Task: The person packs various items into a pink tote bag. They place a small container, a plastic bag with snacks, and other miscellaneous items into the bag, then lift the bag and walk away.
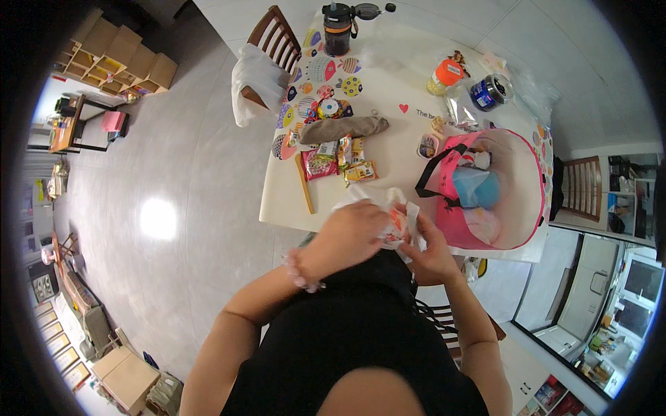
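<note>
At the near edge of the table, my right hand (431,244) grips the edge of a white plastic bag (372,195) with red print. My left hand (351,234), a beaded bracelet at its wrist, lies against the bag's other side; its fingertips are partly hidden, so its hold is unclear. Just beyond are small snack packets (360,172), a pink snack packet (320,164), a grey-brown fabric pouch (344,130) and a narrow yellow stick (304,184). Right of my hands stands a pink bag with clear plastic (450,218), holding a blue item (476,187).
A dark drink bottle (337,31) stands at the table's far end. An orange-lidded jar (446,75), a dark blue jar (490,92) and a small tub (428,146) sit at the right. A wooden chair (274,36) is beyond the left edge.
</note>
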### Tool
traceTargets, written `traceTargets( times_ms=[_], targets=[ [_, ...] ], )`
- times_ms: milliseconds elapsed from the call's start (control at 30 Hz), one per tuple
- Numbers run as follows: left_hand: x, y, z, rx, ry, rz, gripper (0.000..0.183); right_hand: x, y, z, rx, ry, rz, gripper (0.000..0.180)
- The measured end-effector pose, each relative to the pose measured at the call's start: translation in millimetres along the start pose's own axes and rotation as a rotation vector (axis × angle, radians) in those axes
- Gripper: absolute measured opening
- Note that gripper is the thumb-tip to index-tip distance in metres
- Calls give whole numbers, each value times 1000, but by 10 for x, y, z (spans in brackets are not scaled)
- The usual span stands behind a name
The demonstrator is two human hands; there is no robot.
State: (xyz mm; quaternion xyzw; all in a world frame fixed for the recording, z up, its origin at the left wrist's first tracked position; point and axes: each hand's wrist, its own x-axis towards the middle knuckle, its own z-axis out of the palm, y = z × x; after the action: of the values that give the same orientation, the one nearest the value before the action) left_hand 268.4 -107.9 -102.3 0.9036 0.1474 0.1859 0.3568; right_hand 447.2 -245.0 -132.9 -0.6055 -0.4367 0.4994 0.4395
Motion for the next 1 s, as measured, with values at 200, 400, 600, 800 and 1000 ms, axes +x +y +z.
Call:
traceTargets(
  times_ms=[200,400,600,800,1000],
  targets=[
    [401,42,558,43,-263,-64,20,303,983,75,-321,-31,-314,56],
    [556,-360,640,-248,39,116,35,442,1253,27,0,202,-211,31],
    [486,-686,593,-343,-70,-19,30,558,894,-134,523,-67,76,25],
    [357,-659,644,-320,-118,-118,30,542,981,-51,484,77,178,27],
    [286,-737,906,-417,-109,-25,60,457,1069,-168,710,47,234,20]
  ],
)
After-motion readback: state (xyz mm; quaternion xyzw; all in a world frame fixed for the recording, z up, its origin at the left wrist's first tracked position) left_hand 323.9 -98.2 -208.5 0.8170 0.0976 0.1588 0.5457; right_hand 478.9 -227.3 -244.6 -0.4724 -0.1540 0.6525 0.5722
